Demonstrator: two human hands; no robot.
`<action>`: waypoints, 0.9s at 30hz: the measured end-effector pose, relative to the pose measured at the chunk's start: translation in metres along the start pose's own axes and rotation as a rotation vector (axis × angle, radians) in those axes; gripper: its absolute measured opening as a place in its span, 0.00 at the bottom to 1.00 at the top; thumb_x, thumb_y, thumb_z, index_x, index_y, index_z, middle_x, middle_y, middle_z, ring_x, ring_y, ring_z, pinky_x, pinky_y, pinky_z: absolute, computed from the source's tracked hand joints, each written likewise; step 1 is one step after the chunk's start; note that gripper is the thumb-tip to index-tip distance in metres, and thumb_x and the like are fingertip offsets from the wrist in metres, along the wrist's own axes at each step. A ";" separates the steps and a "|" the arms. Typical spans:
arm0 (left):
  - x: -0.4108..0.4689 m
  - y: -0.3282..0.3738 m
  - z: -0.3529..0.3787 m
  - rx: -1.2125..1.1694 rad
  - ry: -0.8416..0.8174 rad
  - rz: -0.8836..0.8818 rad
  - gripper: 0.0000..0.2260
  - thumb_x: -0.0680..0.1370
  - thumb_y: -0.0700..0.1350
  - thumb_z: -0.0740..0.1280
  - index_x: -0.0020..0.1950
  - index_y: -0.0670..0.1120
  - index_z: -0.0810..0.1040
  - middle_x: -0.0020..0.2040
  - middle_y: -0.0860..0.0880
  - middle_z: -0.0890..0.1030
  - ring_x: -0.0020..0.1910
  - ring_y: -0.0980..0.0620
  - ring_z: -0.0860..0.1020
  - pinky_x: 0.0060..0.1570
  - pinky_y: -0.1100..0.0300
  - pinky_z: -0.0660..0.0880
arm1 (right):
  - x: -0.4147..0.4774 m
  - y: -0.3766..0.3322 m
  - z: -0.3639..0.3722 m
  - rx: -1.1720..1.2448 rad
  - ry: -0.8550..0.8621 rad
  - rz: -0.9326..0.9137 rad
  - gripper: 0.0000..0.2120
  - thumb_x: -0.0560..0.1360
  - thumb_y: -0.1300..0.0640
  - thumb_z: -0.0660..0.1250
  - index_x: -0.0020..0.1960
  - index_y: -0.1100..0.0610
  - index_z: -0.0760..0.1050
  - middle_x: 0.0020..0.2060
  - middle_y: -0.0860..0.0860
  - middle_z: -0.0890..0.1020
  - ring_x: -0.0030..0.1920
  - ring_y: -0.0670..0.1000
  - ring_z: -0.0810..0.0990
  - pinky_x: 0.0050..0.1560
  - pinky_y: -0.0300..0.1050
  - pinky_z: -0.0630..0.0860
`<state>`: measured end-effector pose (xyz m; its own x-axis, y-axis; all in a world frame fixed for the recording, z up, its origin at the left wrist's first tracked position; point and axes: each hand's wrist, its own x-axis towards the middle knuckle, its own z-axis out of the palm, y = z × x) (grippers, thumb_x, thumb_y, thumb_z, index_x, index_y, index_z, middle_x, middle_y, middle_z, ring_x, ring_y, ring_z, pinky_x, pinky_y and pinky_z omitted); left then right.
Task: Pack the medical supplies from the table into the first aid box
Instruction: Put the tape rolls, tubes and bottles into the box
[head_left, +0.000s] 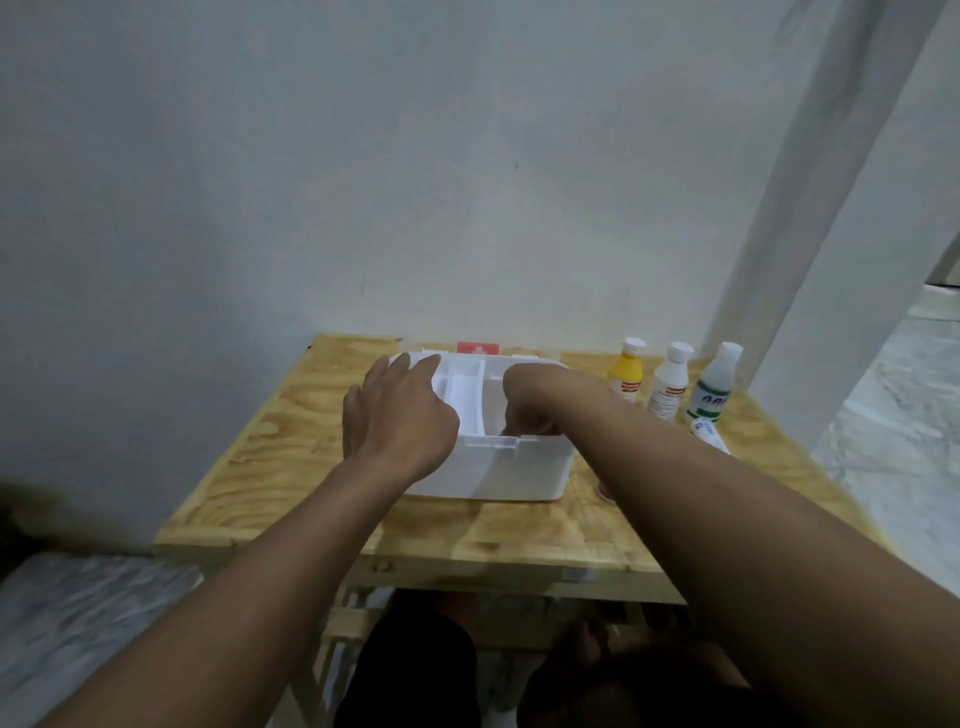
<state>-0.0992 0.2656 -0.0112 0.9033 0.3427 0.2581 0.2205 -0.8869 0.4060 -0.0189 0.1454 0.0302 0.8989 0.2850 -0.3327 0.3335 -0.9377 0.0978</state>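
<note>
The white first aid box (511, 470) stands open on the wooden table (467, 535), its lid with a red cross label (477, 348) tipped back toward the wall. My left hand (397, 413) rests flat with spread fingers on the box's left rim. My right hand (530, 402) reaches down inside the box's right compartment, fingers curled and hidden below the rim; what it holds, if anything, is out of sight. A white inner tray (465, 397) sits inside. Right of the box stand a yellow bottle (627, 370), a white bottle (670, 382) and a green-labelled bottle (712, 384).
A small white tube (709, 434) lies on the table in front of the bottles, partly behind my right forearm. A small reddish item (605, 489) peeks out under that forearm. A white wall stands close behind the table; a white curtain (831, 208) hangs at right.
</note>
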 end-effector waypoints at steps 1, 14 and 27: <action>-0.001 0.000 0.000 0.000 0.001 -0.003 0.27 0.78 0.42 0.56 0.78 0.52 0.64 0.78 0.51 0.65 0.79 0.49 0.57 0.73 0.46 0.61 | 0.002 0.000 0.000 -0.007 0.003 -0.008 0.13 0.78 0.53 0.68 0.60 0.58 0.76 0.49 0.52 0.77 0.48 0.53 0.77 0.56 0.47 0.77; -0.006 0.005 -0.005 -0.012 0.044 0.002 0.25 0.78 0.41 0.59 0.76 0.51 0.69 0.76 0.52 0.68 0.77 0.50 0.61 0.71 0.49 0.64 | 0.015 0.000 0.005 0.074 -0.040 -0.045 0.13 0.78 0.50 0.68 0.41 0.58 0.71 0.50 0.53 0.76 0.49 0.54 0.75 0.51 0.45 0.73; -0.006 0.003 -0.004 0.000 0.036 0.014 0.27 0.78 0.41 0.57 0.77 0.52 0.67 0.76 0.53 0.68 0.78 0.49 0.58 0.70 0.49 0.64 | 0.012 -0.005 0.011 0.321 -0.029 -0.095 0.10 0.75 0.55 0.70 0.52 0.61 0.77 0.49 0.57 0.81 0.48 0.55 0.78 0.53 0.47 0.77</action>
<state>-0.1052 0.2623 -0.0082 0.8926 0.3411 0.2948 0.2081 -0.8918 0.4017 -0.0126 0.1510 0.0154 0.8581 0.3725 -0.3533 0.3047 -0.9234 -0.2336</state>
